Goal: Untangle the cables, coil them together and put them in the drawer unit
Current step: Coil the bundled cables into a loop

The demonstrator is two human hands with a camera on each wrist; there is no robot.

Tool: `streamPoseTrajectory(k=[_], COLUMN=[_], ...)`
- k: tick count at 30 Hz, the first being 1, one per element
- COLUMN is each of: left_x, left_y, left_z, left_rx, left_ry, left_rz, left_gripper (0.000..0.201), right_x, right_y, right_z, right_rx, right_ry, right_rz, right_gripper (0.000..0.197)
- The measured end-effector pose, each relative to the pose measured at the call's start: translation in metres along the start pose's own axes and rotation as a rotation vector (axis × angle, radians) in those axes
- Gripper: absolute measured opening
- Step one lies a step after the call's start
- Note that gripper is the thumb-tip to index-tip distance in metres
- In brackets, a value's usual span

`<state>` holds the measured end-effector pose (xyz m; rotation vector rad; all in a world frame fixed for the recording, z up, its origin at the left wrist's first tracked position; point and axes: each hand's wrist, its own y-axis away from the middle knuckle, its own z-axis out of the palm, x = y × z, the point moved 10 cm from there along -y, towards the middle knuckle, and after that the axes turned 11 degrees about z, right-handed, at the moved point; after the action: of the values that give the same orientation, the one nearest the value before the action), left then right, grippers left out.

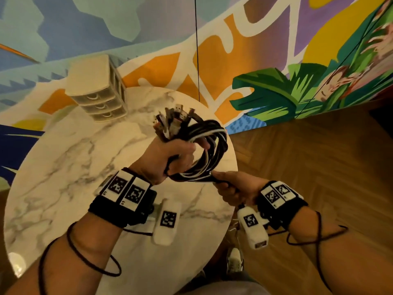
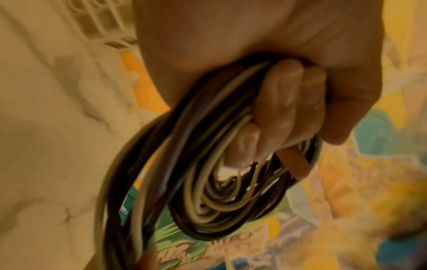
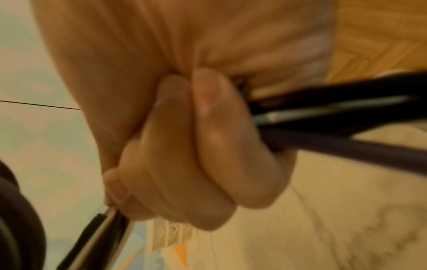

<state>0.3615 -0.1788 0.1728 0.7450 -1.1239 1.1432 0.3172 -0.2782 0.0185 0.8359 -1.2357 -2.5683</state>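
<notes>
Cables (image 1: 204, 145): gathered into one multi-loop coil, black and white strands together, held in the air above the marble worktop (image 1: 63, 167). Untangling looks done and coiling nearly so; a short straight run remains between the hands. Drawer unit (image 1: 97, 86) stands at the worktop's far edge, well apart from the coil, all three drawers closed. Storage step not yet begun.

Left hand (image 1: 170, 158): raised, fingers (image 2: 284, 102) curled tight round the loops, plug ends sticking up past the fist. Right hand (image 1: 234, 188): lower, near the worktop's edge, fingers (image 3: 208, 137) pressed together, clamped on the trailing dark strands.
</notes>
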Motion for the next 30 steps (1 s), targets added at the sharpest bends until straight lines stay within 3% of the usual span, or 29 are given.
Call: streamPoseTrajectory(k=[4,8,11,14,17,20,24,30], left_x=[0.004,0.003,0.001,0.012,0.018,0.037,0.024,0.009], left_y=[0.007,0.015,0.018,0.017,0.017,0.018,0.014,0.014], left_z=[0.023,0.037,0.033,0.041,0.034,0.029,0.033,0.021], left_rx=[-0.151,-0.358,-0.399,-0.375,-0.220,-0.096,-0.262,-0.277], left_ry=[-0.357,-0.718,-0.988,-0.970,-0.910,-0.799,-0.977,-1.069], left_rz=[-0.097,-0.069,-0.027,0.109,0.076,0.219,0.269,0.259], left_gripper=[0.015,0.025,0.031,0.033,0.025,0.018,0.031,0.027], right_x=[-0.022,-0.047,-0.062,-0.073,-0.073,-0.073,-0.076,-0.075], right_y=[0.008,0.019,0.032,0.049,0.059,0.059,0.052,0.056], right_z=[-0.003,0.001,0.003,-0.005,-0.012,-0.016,-0.014,-0.006], right_rx=[0.100,0.137,0.157,0.216,0.200,0.189,0.240,0.213], right_ry=[0.107,0.281,0.319,0.370,0.397,0.298,0.232,0.330], right_rz=[0.029,0.000,-0.001,0.002,0.030,0.031,-0.010,-0.034], right_gripper=[0.041,0.037,0.030,0.030,0.023,0.022,0.031,0.035])
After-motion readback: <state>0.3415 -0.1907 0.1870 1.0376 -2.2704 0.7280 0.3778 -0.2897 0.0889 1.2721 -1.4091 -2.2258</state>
